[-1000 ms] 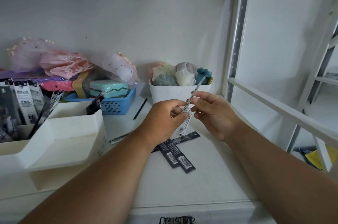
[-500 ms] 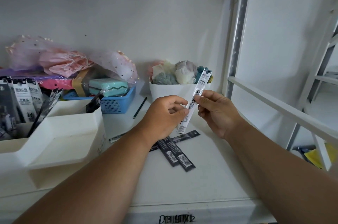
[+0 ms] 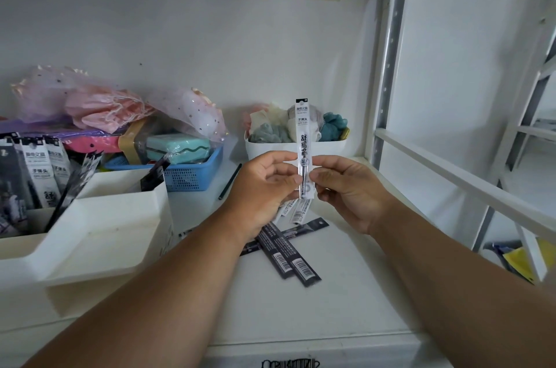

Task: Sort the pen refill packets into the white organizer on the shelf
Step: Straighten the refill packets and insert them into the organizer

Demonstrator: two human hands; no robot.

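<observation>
refill packet held upright over the shelf

both hands meet mid-frame. left hand (image 3: 264, 184) and right hand (image 3: 346, 190) each pinch the lower part of one white packet (image 3: 303, 139), fingers curled on it from either side. packet stands upright, printed face toward the camera, above the shelf (image 3: 346, 292). more white packets (image 3: 296, 211) poke out below the left hand; count unclear, at least two.

containers, left to right:
- white organizer (image 3: 99, 217), stepped, on the shelf's left. its far-left compartment holds upright white packets (image 3: 42, 163), about three label tops readable, plus dark ones leaning; the rear compartment holds one dark packet (image 3: 153, 175) leaning on the wall. the front tray shows nothing in it.
- blue basket (image 3: 192, 175) behind the organizer, holding a teal box (image 3: 177, 146) in clear wrap, with pink sheer bags (image 3: 99, 106) heaped above.
- white tub (image 3: 270, 151) at the back, filled with soft pastel bundles, number unclear.

loose on the shelf: dark packets (image 3: 288, 256), three, crossing one another, two showing barcodes, partly under the left wrist. one dark pen (image 3: 230, 181) lies between basket and tub.
</observation>
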